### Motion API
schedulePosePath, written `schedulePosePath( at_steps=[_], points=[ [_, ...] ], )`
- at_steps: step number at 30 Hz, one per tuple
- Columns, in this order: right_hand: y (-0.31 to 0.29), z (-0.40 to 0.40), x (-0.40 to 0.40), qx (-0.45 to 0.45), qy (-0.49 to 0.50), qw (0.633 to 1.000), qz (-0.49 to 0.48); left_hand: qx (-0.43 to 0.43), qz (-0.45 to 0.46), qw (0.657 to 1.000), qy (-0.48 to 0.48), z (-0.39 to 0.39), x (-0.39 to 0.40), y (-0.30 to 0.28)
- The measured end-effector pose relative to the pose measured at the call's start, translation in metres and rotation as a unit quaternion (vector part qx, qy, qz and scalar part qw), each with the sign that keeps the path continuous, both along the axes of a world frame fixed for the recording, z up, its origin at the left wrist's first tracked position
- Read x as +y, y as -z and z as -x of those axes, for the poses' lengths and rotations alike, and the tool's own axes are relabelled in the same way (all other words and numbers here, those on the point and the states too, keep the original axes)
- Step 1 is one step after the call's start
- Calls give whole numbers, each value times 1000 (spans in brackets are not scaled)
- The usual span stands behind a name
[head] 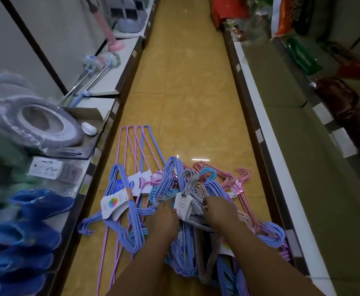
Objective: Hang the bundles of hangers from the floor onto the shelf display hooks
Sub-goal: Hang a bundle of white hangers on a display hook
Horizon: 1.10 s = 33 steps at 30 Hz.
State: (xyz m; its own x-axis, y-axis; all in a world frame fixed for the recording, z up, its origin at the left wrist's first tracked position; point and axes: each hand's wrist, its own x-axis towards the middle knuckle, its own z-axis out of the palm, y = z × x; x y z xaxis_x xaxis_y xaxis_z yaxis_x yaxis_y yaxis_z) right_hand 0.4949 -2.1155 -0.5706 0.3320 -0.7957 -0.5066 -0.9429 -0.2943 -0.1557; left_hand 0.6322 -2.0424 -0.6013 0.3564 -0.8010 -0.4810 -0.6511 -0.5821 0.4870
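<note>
A heap of hanger bundles [174, 189] in purple-blue, pink, light blue and grey lies on the yellow aisle floor [187, 82]. Both my hands reach down into its middle. My left hand [166, 216] and my right hand [219, 212] grip a grey hanger bundle [193, 184] with a white paper label, one hand on each side of the label. A purple-blue bundle [119, 210] with a colour-wheel label lies to the left. Long pink and blue hangers [136, 150] stretch away beyond it. No display hooks are visible.
A low shelf on the left carries wrapped grey seat rings [36, 122], blue slippers [29, 227] and plungers [110, 39]. The right shelf edge [266, 146] runs along the aisle, with packaged goods [303, 56] further back. The floor beyond the heap stretches ahead.
</note>
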Motion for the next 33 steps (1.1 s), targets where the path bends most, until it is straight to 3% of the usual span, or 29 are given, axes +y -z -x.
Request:
schedulePosePath(
  at_steps=[6, 12, 20, 25, 33],
  points=[
    [79, -17, -10, 28, -51, 997, 57, -1, -22, 999, 38, 3, -19, 85],
    [119, -18, -4, 50, -61, 987, 142, 31, 1, 997, 64, 10, -28, 114],
    [122, -20, 0, -7, -62, 978, 201, 19, 31, 998, 48, -1, -29, 126],
    [106, -16, -1, -40, -104, 968, 227, -69, 34, 997, 28, -12, -34, 115],
    [94, -12, 8, -136, -109, 948, 264, -132, 77, 988, 12, -25, -38, 102]
  ],
)
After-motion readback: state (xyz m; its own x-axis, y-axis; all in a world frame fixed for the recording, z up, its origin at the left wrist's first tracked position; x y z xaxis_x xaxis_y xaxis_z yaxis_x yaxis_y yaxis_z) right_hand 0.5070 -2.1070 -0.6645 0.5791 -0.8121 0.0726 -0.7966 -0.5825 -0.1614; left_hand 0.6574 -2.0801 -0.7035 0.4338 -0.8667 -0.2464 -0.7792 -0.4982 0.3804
